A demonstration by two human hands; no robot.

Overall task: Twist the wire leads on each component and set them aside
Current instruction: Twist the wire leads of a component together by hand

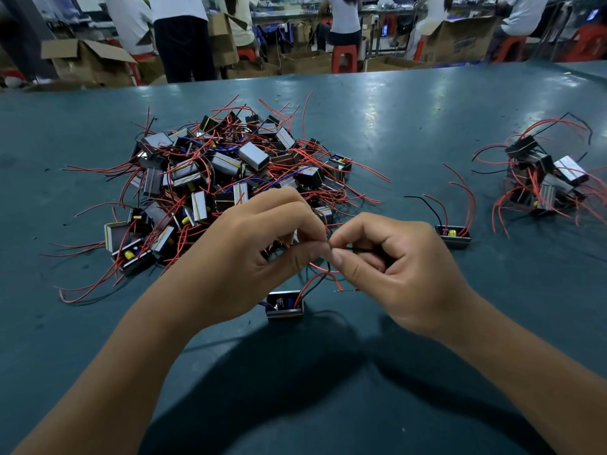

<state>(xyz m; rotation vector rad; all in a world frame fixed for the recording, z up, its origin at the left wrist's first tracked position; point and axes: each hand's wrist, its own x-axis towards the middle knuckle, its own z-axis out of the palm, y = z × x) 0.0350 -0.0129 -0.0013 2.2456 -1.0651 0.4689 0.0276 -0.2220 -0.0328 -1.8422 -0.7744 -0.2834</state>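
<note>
We cannot see the ends of the black wire (pixel 358 249), which vanish between the pinching fingertips of the left hand (pixel 259 254) and the right hand (pixel 391 270). The left hand covers the near edge of the big pile (pixel 226 172). The workers (pixel 177 34) beyond the counter (pixel 394 126) are cut off by the frame's top edge.

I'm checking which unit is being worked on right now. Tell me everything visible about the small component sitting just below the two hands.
The component is a small rectangular block with a dark body and a grey metallic-looking lower edge, sitting on the teal table near the person. Its open face shows small parts inside, too small to identify. Red and black wire leads rise from its right side; a bluish wire shows at its left. The left hand and right hand pinch the leads above it; neither touches the block.
</note>
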